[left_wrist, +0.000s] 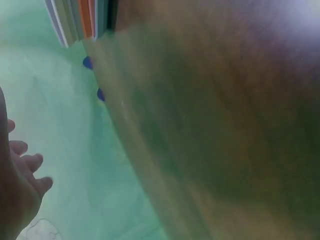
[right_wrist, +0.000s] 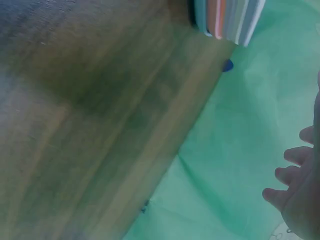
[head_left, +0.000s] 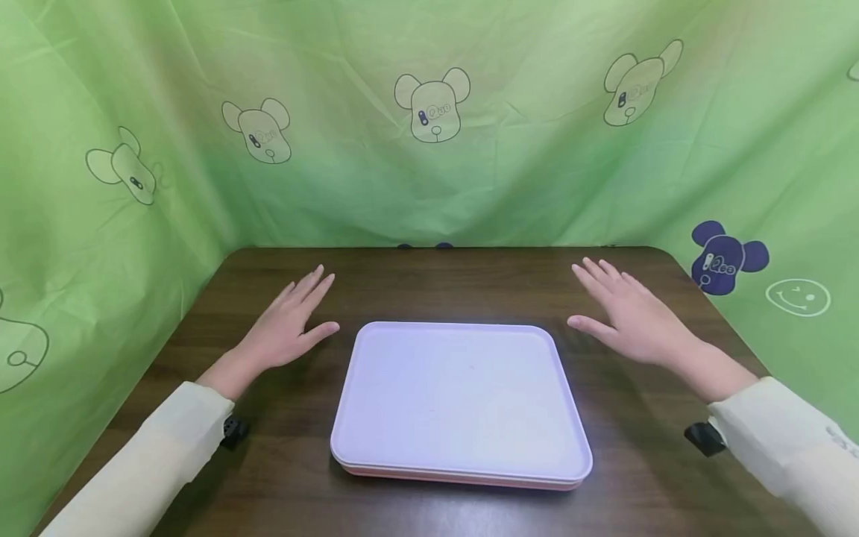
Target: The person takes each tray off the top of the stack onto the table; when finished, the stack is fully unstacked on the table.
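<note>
A stack of rectangular trays lies on the table, with a pale lavender one on top and a pinkish edge beneath it. From the side, the left wrist view shows several layered edges in white, orange and teal; the right wrist view shows similar edges. To the left of the stack, my left hand is held with fingers straight and thumb spread, apart from the trays. My right hand mirrors it on the other side, fingers extended, holding nothing.
The dark brown wooden table has rounded far corners. Green curtains printed with bear heads hang behind it and along both sides. A small black device sits under the left cuff, another black device under the right.
</note>
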`<state>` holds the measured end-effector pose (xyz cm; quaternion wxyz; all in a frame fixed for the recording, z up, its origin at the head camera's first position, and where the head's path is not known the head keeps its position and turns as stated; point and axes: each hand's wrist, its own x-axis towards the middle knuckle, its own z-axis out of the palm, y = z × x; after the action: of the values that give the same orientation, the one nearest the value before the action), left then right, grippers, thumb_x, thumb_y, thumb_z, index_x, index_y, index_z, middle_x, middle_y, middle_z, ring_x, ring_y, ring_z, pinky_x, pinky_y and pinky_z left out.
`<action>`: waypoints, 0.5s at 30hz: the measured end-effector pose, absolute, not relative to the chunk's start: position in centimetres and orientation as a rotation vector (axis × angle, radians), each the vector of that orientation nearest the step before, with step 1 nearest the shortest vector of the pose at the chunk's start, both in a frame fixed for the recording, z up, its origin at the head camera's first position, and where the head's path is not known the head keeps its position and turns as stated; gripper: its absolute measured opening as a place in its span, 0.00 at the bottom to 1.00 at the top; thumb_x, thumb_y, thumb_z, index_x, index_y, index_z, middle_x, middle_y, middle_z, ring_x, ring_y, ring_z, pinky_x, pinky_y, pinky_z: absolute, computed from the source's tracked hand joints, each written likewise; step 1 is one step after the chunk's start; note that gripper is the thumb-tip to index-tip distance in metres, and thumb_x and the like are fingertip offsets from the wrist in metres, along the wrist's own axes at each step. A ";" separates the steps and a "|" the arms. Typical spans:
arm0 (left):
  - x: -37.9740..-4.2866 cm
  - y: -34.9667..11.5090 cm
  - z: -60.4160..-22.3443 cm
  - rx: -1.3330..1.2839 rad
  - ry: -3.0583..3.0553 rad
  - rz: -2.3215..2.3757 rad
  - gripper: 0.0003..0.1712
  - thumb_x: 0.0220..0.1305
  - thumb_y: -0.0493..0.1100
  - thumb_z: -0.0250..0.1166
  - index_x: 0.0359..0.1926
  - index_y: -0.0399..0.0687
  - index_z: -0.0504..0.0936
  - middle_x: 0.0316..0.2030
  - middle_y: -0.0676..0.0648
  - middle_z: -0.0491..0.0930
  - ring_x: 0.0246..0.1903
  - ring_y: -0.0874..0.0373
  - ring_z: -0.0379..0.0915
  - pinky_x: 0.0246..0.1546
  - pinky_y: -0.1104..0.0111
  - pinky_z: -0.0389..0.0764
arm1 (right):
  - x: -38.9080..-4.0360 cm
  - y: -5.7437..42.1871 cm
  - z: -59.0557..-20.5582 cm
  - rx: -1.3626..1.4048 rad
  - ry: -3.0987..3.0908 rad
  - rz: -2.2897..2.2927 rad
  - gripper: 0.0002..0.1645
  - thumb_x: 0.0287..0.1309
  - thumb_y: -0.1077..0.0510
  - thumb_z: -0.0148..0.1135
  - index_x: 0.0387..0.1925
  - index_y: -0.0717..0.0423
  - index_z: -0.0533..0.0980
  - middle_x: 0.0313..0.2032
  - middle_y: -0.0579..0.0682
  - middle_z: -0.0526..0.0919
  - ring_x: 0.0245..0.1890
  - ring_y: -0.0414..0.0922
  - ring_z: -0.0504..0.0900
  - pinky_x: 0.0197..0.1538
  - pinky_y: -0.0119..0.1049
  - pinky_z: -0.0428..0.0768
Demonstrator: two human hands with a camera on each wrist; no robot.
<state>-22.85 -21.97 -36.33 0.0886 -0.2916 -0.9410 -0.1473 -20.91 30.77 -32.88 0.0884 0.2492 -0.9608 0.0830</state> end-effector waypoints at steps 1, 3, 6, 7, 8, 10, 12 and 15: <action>-22.6 -22.0 -36.5 -0.864 -2.815 -0.515 0.46 0.70 0.64 0.52 0.77 0.49 0.46 0.76 0.43 0.40 0.72 0.42 0.42 0.68 0.46 0.46 | -20.8 30.7 -33.1 0.742 -2.859 0.272 0.49 0.65 0.41 0.58 0.74 0.62 0.50 0.72 0.67 0.50 0.70 0.66 0.49 0.70 0.57 0.47; -22.2 -21.9 -36.8 -0.848 -2.842 -0.657 0.44 0.71 0.62 0.53 0.77 0.52 0.46 0.76 0.45 0.41 0.71 0.41 0.45 0.67 0.44 0.51 | -20.5 30.6 -33.4 0.741 -2.854 0.329 0.48 0.65 0.42 0.59 0.74 0.62 0.51 0.72 0.66 0.51 0.70 0.65 0.51 0.69 0.59 0.50; -21.7 -21.8 -37.3 -0.822 -2.855 -0.831 0.42 0.72 0.59 0.53 0.77 0.54 0.46 0.76 0.46 0.42 0.71 0.41 0.45 0.65 0.43 0.54 | -20.0 30.4 -34.1 0.726 -2.846 0.440 0.46 0.65 0.44 0.60 0.74 0.61 0.53 0.72 0.64 0.53 0.69 0.65 0.54 0.66 0.61 0.56; -21.5 -21.7 -37.5 -0.817 -2.854 -0.885 0.41 0.72 0.58 0.54 0.77 0.53 0.47 0.76 0.46 0.43 0.71 0.42 0.45 0.65 0.43 0.55 | -19.8 30.3 -34.3 0.717 -2.843 0.484 0.45 0.65 0.45 0.60 0.74 0.60 0.54 0.72 0.64 0.54 0.69 0.64 0.55 0.65 0.61 0.57; -21.3 -21.6 -37.8 -0.819 -2.847 -0.933 0.40 0.73 0.57 0.54 0.77 0.50 0.48 0.75 0.45 0.44 0.71 0.43 0.45 0.65 0.44 0.55 | -19.6 30.2 -34.6 0.707 -2.837 0.526 0.45 0.65 0.45 0.61 0.74 0.60 0.55 0.71 0.63 0.56 0.68 0.64 0.57 0.65 0.61 0.58; -21.0 -21.5 -38.3 -0.826 -2.826 -1.038 0.38 0.74 0.53 0.53 0.76 0.45 0.50 0.75 0.42 0.47 0.71 0.44 0.46 0.66 0.46 0.55 | -19.3 29.9 -35.1 0.689 -2.821 0.606 0.42 0.65 0.47 0.60 0.73 0.60 0.57 0.70 0.63 0.59 0.67 0.63 0.60 0.63 0.61 0.60; -20.7 -21.3 -38.9 -0.827 -2.804 -1.150 0.36 0.75 0.49 0.53 0.75 0.39 0.52 0.73 0.39 0.50 0.70 0.42 0.51 0.65 0.47 0.58 | -19.0 29.5 -35.6 0.679 -2.798 0.682 0.40 0.66 0.48 0.60 0.71 0.62 0.59 0.68 0.64 0.63 0.65 0.63 0.63 0.62 0.61 0.62; -20.3 -21.0 -39.6 -0.791 -2.786 -1.332 0.34 0.75 0.46 0.53 0.73 0.34 0.54 0.70 0.34 0.56 0.66 0.40 0.58 0.62 0.47 0.64 | -18.6 29.2 -36.2 0.677 -2.757 0.778 0.36 0.67 0.51 0.59 0.69 0.65 0.62 0.63 0.65 0.70 0.61 0.64 0.69 0.58 0.60 0.67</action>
<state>-20.32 -21.00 -39.64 -0.0229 -0.2480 -0.8738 -0.4177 -18.58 29.15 -36.17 0.0988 0.2287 -0.9321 0.2628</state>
